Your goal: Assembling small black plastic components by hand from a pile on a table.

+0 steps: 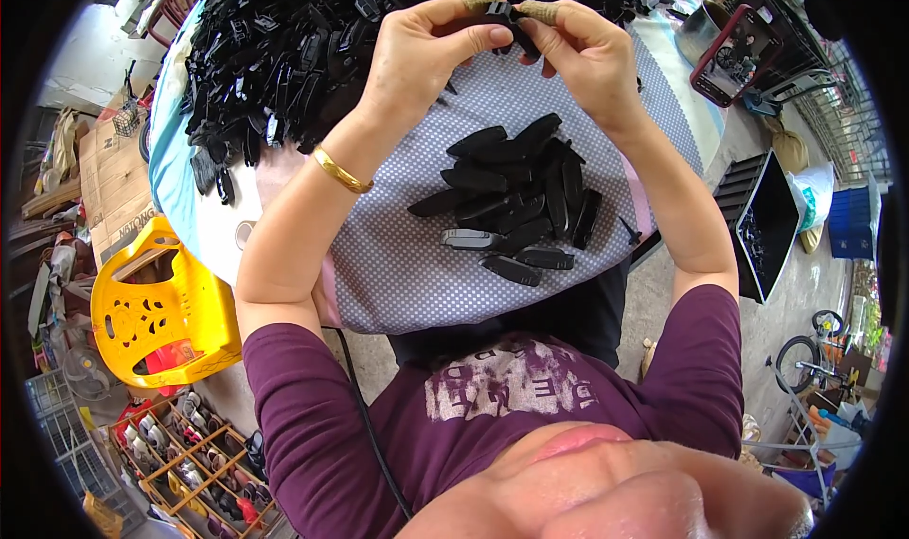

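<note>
At the far side of the table, my left hand (pixel 421 52) and my right hand (pixel 597 61) meet over a small black plastic part (pixel 523 41). Both pinch it between thumb and index finger, and tan coverings wrap the index fingertips. The fingers partly hide the part, so its exact kind is unclear. Nearer me, a loose pile of elongated black plastic pieces (pixel 511 175) lies on the dotted grey-purple cloth (pixel 379 279). One piece (pixel 471 239) there shows a shiny grey face. Beyond my left hand spreads a large heap of similar black parts (pixel 284 52).
A yellow plastic chair (pixel 213 317) stands left of the table, near a wooden shoe rack (pixel 194 468). On the right are a phone (pixel 737 54), a metal can (pixel 701 33), a black bin (pixel 772 227) with small dark pieces and a blue crate (pixel 854 222). A dark cable (pixel 365 416) crosses my left side.
</note>
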Tool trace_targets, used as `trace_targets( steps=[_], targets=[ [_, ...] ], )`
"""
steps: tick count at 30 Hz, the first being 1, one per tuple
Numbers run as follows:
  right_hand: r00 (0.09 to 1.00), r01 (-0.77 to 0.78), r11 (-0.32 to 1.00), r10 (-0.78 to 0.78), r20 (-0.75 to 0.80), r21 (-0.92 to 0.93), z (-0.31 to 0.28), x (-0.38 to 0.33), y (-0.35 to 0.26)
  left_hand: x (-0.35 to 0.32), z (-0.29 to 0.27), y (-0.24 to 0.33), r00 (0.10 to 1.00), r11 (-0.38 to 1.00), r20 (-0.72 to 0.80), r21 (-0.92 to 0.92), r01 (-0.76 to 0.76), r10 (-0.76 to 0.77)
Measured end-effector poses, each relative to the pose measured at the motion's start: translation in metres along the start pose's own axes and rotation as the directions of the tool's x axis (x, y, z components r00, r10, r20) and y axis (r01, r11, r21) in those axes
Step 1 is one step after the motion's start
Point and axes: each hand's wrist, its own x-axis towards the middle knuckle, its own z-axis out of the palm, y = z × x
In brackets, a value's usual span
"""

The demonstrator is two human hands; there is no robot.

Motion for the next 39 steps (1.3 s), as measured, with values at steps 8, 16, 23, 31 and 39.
trace_targets(
  steps=[8, 16, 23, 31, 39],
  targets=[
    [0.996, -0.083, 0.992, 0.08, -0.036, -0.093, 0.008, -0.002, 0.012, 0.0, 0.006, -0.003, 1.0, 0.975, -0.003, -0.22, -0.001, 0.001],
    [0.975, -0.054, 0.988, 0.083, 0.207, -0.144, 0.001, -0.005, 0.006, 0.002, -0.003, 0.001, 0.99, 0.99, 0.071, -0.083, -0.112, 0.118],
    [0.928, 0.17, 0.945, -0.058, 0.369, -0.281, -0.025, 0.012, 0.028, -0.001, -0.009, 0.031, 0.915, 0.938, 0.402, 0.306, -0.164, 0.029],
    [0.896, 0.436, 0.448, -0.133, 0.424, -0.781, 0.005, 0.008, 0.055, -0.017, 0.02, 0.037, 0.788, 0.814, 0.61, 0.499, -0.296, -0.088],
    [0.963, 0.232, 0.674, -0.058, 0.263, -0.701, 0.005, 0.0, 0.04, 0.008, -0.031, -0.018, 0.874, 0.112, 0.481, 0.867, -0.485, 0.061]
  ],
)
